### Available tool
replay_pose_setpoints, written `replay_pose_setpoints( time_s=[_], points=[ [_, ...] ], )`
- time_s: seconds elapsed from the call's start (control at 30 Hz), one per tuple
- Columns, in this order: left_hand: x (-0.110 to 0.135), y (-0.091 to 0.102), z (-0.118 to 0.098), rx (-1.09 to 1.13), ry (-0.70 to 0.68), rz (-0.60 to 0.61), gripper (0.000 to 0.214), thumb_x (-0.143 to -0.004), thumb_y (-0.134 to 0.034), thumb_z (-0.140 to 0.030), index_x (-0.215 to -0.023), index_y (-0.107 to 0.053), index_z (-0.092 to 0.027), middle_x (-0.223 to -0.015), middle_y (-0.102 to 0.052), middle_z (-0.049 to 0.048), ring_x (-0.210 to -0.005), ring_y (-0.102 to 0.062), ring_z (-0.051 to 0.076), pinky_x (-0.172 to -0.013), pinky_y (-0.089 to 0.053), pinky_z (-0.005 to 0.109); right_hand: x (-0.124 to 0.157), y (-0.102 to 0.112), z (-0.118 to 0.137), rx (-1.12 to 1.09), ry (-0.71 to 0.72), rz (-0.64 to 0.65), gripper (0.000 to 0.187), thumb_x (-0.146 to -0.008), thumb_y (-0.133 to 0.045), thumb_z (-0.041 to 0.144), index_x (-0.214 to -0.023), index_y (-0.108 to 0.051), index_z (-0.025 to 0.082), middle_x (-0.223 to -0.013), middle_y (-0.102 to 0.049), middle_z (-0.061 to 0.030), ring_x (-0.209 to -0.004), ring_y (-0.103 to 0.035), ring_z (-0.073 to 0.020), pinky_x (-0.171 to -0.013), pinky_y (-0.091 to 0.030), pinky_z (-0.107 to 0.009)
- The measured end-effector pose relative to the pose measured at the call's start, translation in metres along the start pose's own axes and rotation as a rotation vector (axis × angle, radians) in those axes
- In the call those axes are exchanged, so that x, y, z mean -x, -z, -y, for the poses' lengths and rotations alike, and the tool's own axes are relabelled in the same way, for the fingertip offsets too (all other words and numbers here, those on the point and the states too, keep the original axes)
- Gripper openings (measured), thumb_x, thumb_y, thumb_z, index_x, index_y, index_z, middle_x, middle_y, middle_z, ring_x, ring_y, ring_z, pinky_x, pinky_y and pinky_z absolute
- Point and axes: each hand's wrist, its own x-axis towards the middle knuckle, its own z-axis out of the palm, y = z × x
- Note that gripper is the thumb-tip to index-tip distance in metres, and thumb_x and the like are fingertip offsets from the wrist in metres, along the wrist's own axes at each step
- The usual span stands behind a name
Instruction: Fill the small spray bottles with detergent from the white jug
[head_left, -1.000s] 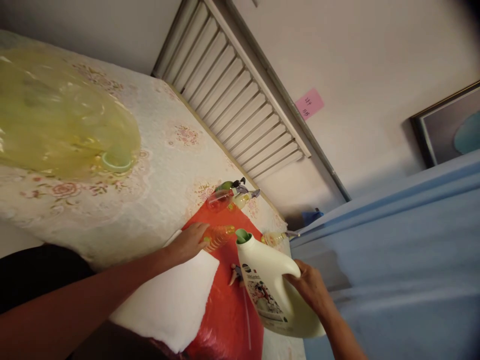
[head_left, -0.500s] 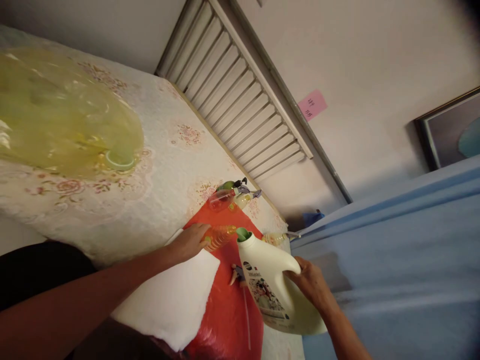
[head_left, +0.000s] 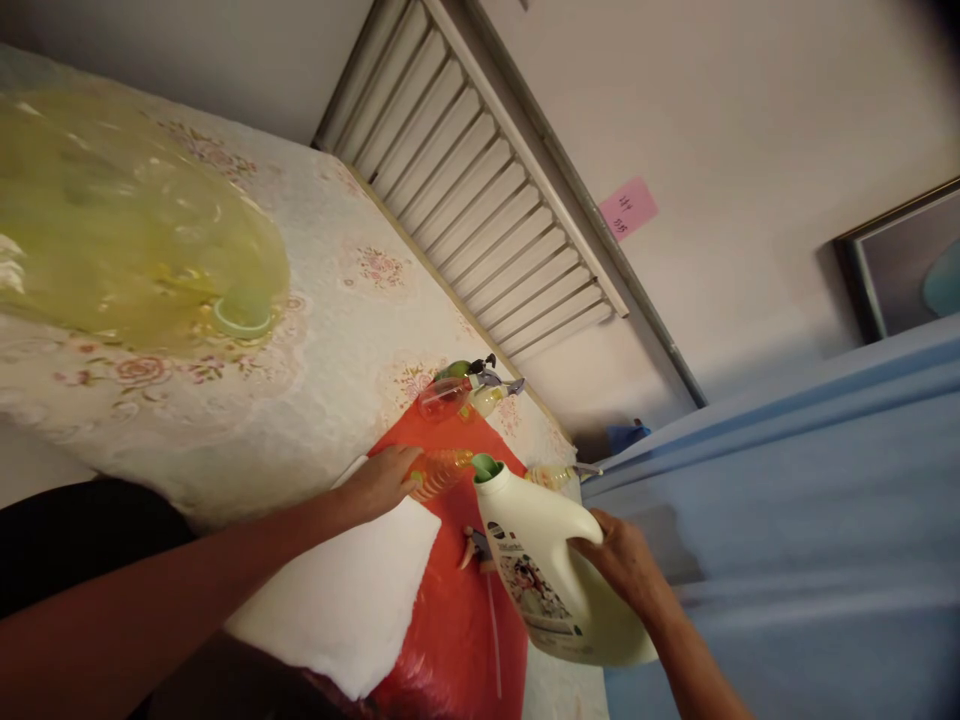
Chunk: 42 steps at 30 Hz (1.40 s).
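My left hand is wrapped round the base end of a clear orange-tinted bottle. In my right hand is the handle of a large cream detergent jug with a flower label. The jug is tilted, and its green spout meets the neck of the bottle. Whether liquid is flowing I cannot tell. Below the bottle, a spray trigger head with a long clear tube lies on a red sheet, partly hidden by the jug.
Several spray bottles stand beyond the red sheet, and another spray bottle is behind the jug. A white cloth lies under my left forearm. A yellow plastic bag sits on the flowered tablecloth. A blue curtain hangs at right.
Almost nothing differs. The jug's base has risen very slightly with my right hand, while its spout stays at the bottle's neck. My left hand keeps its hold.
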Motion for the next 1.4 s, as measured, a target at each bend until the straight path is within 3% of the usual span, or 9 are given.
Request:
replay_pose_setpoints(
  time_s=[0.23,0.43,0.7,1.2,1.4],
  points=[
    [0.001,-0.003,0.004,0.058,-0.045,-0.067,0.032,-0.083,-0.058,-0.019,-0.115,-0.059,-0.018,-0.117,-0.066,0.0124,-0.114,-0.062,0.036,-0.099,-0.049,0.048,0.0,0.004,0.001,0.034,0.007,0.0,0.019,-0.075,-0.053,0.034,-0.077,-0.064,0.019,-0.071,-0.069,-0.0015,-0.068,-0.063,-0.02,-0.059,-0.042,-0.026],
    [-0.002,-0.012,0.014,0.068,-0.08,-0.131,0.028,-0.083,-0.06,-0.025,-0.111,-0.058,-0.026,-0.11,-0.067,0.0072,-0.108,-0.065,0.033,-0.093,-0.053,0.048,0.001,0.006,0.005,0.038,0.012,0.0,0.02,-0.074,-0.053,0.035,-0.078,-0.064,0.019,-0.072,-0.07,-0.0027,-0.071,-0.064,-0.0214,-0.06,-0.042,-0.027],
    [-0.002,-0.011,0.012,0.093,-0.038,-0.053,0.032,-0.081,-0.062,-0.021,-0.113,-0.058,-0.024,-0.114,-0.063,0.0079,-0.114,-0.061,0.035,-0.099,-0.048,0.048,-0.002,0.004,0.0,0.039,0.017,-0.007,0.02,-0.073,-0.053,0.035,-0.077,-0.065,0.019,-0.071,-0.07,-0.0024,-0.07,-0.064,-0.0209,-0.059,-0.042,-0.027],
    [-0.003,-0.016,0.02,0.11,-0.109,-0.109,0.028,-0.083,-0.061,-0.029,-0.111,-0.056,-0.03,-0.11,-0.064,0.0053,-0.11,-0.063,0.033,-0.095,-0.051,0.048,-0.001,0.007,0.003,0.063,0.027,0.008,0.021,-0.075,-0.052,0.034,-0.079,-0.066,0.018,-0.072,-0.071,-0.0024,-0.071,-0.065,-0.0216,-0.061,-0.042,-0.028],
    [-0.002,-0.011,0.015,0.122,-0.071,-0.084,0.029,-0.082,-0.062,-0.026,-0.111,-0.057,-0.027,-0.111,-0.064,0.0075,-0.11,-0.062,0.035,-0.096,-0.049,0.052,0.0,0.008,0.005,0.065,0.014,0.02,0.022,-0.075,-0.052,0.035,-0.079,-0.065,0.018,-0.073,-0.07,-0.0033,-0.072,-0.065,-0.0222,-0.061,-0.042,-0.028]
  ],
)
